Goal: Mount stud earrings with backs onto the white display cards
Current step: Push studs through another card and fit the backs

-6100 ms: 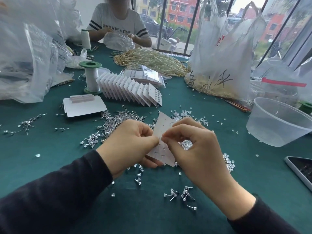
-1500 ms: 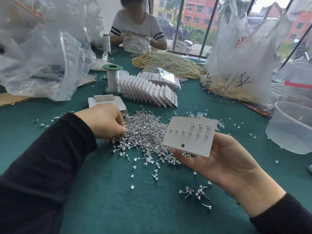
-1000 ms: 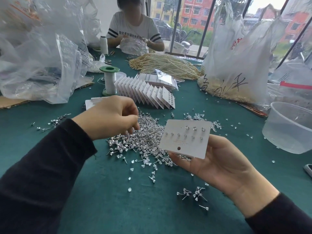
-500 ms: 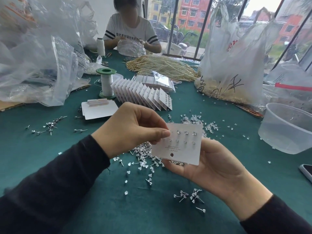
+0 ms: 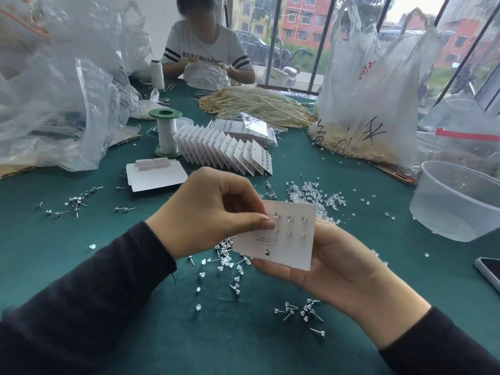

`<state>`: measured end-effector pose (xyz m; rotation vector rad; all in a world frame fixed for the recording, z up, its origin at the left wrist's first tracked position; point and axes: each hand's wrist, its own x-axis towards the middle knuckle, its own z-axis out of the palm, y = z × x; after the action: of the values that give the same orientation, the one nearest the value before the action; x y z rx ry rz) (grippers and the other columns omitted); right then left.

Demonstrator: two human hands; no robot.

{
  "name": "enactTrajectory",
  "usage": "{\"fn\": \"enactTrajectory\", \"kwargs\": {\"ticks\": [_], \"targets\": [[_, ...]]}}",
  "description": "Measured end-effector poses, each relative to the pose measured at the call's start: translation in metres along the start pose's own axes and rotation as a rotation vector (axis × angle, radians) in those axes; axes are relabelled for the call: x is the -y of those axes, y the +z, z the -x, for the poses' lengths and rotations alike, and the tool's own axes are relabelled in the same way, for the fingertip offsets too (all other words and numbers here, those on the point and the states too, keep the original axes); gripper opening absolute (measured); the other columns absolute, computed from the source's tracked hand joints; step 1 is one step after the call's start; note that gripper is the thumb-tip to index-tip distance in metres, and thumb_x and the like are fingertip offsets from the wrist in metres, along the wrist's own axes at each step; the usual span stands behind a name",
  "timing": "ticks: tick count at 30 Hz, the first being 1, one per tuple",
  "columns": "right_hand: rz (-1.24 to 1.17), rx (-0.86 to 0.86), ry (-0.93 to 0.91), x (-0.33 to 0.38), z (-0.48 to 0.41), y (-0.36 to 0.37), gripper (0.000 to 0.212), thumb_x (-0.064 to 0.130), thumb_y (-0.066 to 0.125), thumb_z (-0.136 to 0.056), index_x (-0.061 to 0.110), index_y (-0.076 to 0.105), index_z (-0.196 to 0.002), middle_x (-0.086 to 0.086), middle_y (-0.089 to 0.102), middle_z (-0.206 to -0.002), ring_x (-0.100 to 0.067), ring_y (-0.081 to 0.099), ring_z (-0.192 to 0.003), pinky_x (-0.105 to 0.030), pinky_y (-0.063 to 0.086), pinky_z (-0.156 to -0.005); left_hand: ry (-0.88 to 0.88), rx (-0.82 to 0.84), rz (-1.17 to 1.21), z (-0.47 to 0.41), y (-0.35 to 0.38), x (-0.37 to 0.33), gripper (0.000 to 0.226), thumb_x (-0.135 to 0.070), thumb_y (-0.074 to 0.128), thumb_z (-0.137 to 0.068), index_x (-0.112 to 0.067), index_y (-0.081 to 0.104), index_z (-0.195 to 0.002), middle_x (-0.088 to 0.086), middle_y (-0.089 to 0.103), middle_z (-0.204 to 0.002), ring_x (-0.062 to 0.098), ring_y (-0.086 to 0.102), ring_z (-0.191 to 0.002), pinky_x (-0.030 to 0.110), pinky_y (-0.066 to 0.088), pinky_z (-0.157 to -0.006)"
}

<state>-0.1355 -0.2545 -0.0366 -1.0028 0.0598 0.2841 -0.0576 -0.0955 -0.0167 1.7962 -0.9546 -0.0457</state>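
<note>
My right hand (image 5: 343,266) holds a white display card (image 5: 286,247) from underneath, tilted towards me above the green table (image 5: 81,253). Two rows of studs sit in the card's upper half. My left hand (image 5: 205,212) has thumb and forefinger pinched together at the left end of the lower row, on a stud earring almost hidden by the fingertips. Loose stud earrings (image 5: 227,255) lie under the card, with a few more (image 5: 300,311) nearer me. Clear earring backs (image 5: 316,196) are scattered beyond the card.
A fanned row of filled cards (image 5: 224,152), blank cards (image 5: 157,177) and a green-capped spool (image 5: 166,133) stand behind. A clear plastic tub (image 5: 457,201) and a phone (image 5: 489,269) sit right. Plastic bags (image 5: 373,98), pearl strands (image 5: 257,104) and a seated person (image 5: 205,50) are farther back.
My left hand left the stud pile and came to the card with its fingers pinched. My right hand turned the card face up and drew it closer.
</note>
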Motion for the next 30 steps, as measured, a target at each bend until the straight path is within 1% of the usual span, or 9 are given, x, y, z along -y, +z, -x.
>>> {"fn": "enactTrajectory", "kwargs": {"ticks": [4, 8, 10, 12, 16, 20, 23, 26, 30], "targets": [[-0.007, -0.002, -0.016, 0.002, 0.002, -0.001, 0.032, 0.005, 0.065, -0.067, -0.001, 0.07, -0.098, -0.019, 0.07, -0.095, -0.031, 0.069, -0.088, -0.042, 0.058, -0.07, 0.026, -0.034, -0.006, 0.0, 0.002, 0.001, 0.03, -0.039, 0.073, -0.053, -0.012, 0.07, -0.065, 0.009, 0.071, -0.067, 0.027, 0.066, -0.064, 0.037, 0.056, -0.06], [0.073, -0.094, -0.129, 0.003, 0.003, 0.0, 0.034, 0.008, 0.068, -0.065, -0.003, 0.069, -0.097, -0.019, 0.07, -0.093, -0.03, 0.068, -0.083, -0.047, 0.058, -0.072, 0.02, -0.026, 0.026, 0.001, 0.002, 0.001, 0.026, -0.034, 0.072, -0.056, -0.014, 0.074, -0.072, 0.003, 0.073, -0.069, 0.013, 0.065, -0.058, 0.022, 0.055, -0.056], [0.126, -0.164, -0.184, 0.003, 0.002, 0.0, 0.032, 0.011, 0.068, -0.066, -0.002, 0.07, -0.095, -0.018, 0.07, -0.089, -0.028, 0.067, -0.079, -0.048, 0.056, -0.072, 0.017, -0.015, 0.026, 0.0, 0.003, 0.003, 0.026, -0.03, 0.071, -0.058, -0.012, 0.074, -0.076, 0.005, 0.073, -0.073, 0.018, 0.067, -0.063, 0.028, 0.057, -0.061], [0.194, -0.202, -0.24, 0.002, 0.003, 0.001, 0.025, 0.015, 0.069, -0.066, 0.006, 0.073, -0.089, -0.013, 0.071, -0.084, -0.023, 0.067, -0.074, -0.044, 0.057, -0.068, 0.018, -0.027, 0.027, 0.0, 0.004, 0.004, 0.027, -0.029, 0.069, -0.059, -0.01, 0.074, -0.079, 0.009, 0.073, -0.073, 0.024, 0.067, -0.065, 0.035, 0.058, -0.064], [0.303, -0.238, -0.336, 0.0, 0.004, 0.003, 0.019, 0.022, 0.068, -0.066, 0.012, 0.075, -0.082, -0.006, 0.071, -0.081, -0.018, 0.065, -0.076, -0.036, 0.056, -0.064, -0.005, -0.056, 0.061, 0.0, 0.006, 0.005, 0.022, -0.028, 0.068, -0.061, -0.012, 0.073, -0.076, 0.009, 0.071, -0.065, 0.015, 0.061, -0.055, 0.033, 0.054, -0.057], [0.306, -0.268, -0.339, -0.001, 0.003, 0.003, 0.022, 0.026, 0.07, -0.062, 0.013, 0.075, -0.078, -0.006, 0.071, -0.078, -0.017, 0.065, -0.073, -0.047, 0.054, -0.076, -0.054, -0.035, 0.068, 0.0, 0.007, 0.007, 0.005, -0.016, 0.071, -0.071, -0.014, 0.073, -0.075, 0.012, 0.07, -0.065, 0.02, 0.061, -0.054, 0.038, 0.053, -0.055], [0.336, -0.287, -0.355, -0.001, 0.003, 0.003, 0.019, 0.021, 0.072, -0.063, 0.009, 0.074, -0.078, -0.007, 0.071, -0.076, -0.016, 0.066, -0.071, -0.037, 0.056, -0.068, -0.104, -0.007, 0.122, 0.001, 0.009, 0.008, 0.005, -0.017, 0.071, -0.072, -0.013, 0.072, -0.074, 0.009, 0.068, -0.059, 0.017, 0.061, -0.053, 0.032, 0.053, -0.052], [0.491, -0.368, -0.427, -0.004, 0.002, 0.003, 0.003, 0.009, 0.072, -0.074, 0.009, 0.072, -0.077, -0.007, 0.072, -0.074, -0.014, 0.066, -0.069, -0.029, 0.054, -0.067, -0.197, 0.007, 0.241, 0.001, 0.012, 0.009, 0.025, -0.03, 0.069, -0.063, -0.008, 0.073, -0.073, 0.009, 0.068, -0.059, 0.015, 0.062, -0.052, 0.022, 0.052, -0.05], [0.831, -0.479, -0.664, -0.008, 0.001, 0.006, 0.015, 0.004, 0.07, -0.078, 0.017, 0.07, -0.07, 0.002, 0.068, -0.075, -0.004, 0.062, -0.07, -0.019, 0.049, -0.067, -0.302, 0.056, 0.398, 0.001, 0.016, 0.006, 0.037, -0.045, 0.071, -0.06, -0.009, 0.074, -0.068, 0.007, 0.068, -0.059, 0.015, 0.063, -0.053, 0.021, 0.053, -0.051]]}}
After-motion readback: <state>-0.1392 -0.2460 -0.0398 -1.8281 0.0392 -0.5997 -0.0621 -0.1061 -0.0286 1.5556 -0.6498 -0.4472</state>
